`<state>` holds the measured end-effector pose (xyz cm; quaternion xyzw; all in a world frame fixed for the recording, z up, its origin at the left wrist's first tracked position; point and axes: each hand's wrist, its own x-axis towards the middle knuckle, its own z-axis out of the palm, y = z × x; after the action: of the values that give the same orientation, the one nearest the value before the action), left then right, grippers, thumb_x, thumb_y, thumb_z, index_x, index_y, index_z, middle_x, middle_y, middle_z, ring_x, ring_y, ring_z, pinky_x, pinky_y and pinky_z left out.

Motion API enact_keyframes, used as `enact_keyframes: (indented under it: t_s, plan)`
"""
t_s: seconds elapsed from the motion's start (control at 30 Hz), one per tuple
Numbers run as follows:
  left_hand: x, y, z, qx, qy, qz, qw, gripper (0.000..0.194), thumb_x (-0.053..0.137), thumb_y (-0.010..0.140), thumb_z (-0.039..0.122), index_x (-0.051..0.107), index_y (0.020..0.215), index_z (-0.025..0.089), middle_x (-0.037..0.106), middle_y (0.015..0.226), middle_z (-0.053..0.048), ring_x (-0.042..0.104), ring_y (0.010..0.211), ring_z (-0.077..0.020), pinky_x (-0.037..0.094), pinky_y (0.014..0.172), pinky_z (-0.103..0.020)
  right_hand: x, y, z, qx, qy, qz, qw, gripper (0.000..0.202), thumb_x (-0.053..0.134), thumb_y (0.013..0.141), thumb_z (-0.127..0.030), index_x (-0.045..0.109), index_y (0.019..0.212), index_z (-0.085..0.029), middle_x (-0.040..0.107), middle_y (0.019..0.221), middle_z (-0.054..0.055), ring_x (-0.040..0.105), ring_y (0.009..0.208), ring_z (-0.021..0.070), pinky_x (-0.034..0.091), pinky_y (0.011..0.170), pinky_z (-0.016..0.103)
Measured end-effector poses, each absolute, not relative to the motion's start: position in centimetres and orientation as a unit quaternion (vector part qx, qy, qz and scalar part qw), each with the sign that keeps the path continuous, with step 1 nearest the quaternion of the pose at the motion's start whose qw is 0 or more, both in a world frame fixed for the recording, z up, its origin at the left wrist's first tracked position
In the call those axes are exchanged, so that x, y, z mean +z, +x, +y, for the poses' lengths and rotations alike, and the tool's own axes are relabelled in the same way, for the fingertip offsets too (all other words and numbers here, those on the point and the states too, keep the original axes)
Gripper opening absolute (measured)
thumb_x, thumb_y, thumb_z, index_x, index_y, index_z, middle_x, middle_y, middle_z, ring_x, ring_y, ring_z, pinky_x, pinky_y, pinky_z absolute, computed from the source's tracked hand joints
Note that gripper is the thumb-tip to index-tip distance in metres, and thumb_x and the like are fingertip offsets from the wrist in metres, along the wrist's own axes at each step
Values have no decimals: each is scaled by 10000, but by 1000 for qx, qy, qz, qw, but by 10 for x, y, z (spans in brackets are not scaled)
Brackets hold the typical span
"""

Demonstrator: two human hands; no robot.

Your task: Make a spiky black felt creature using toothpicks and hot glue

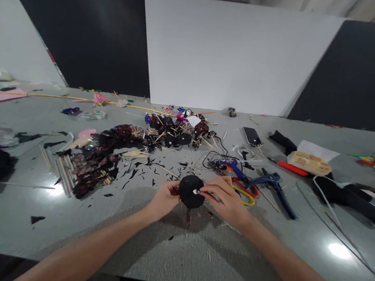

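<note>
A round black disc, which looks like fabric or paper, is held up over the near middle of the table. My left hand grips its left edge between thumb and fingers. At the disc's centre sits a small white piece. My right hand pinches at this white piece, fingertips against the disc's face. Below the disc a thin dark stem shows, partly in shadow. Just beyond my right hand lie a blue glue gun, scissors with yellow and red handles and blue pliers.
Small stick-and-fabric umbrella shapes are heaped at centre back, with dark patterned fabric and wooden sticks at left. Black scraps litter the table. A phone, a red cutter and a cable lie right. Panels stand behind.
</note>
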<state>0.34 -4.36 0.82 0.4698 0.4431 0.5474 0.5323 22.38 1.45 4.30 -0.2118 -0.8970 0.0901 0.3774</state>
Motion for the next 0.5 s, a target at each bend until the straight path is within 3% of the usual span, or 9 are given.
enact_keyframes:
  t_s: [0.5]
  plan:
    - [9,4,-44,549,475,430,537,242,860,661,284,803,857,152,768,826,-26,664,778,-177,520,786,-268,49,224,12,96,-196,-917,334,74,569,1040,-246,639,1052,-269,735,974,25,673,913,204,442,863,409]
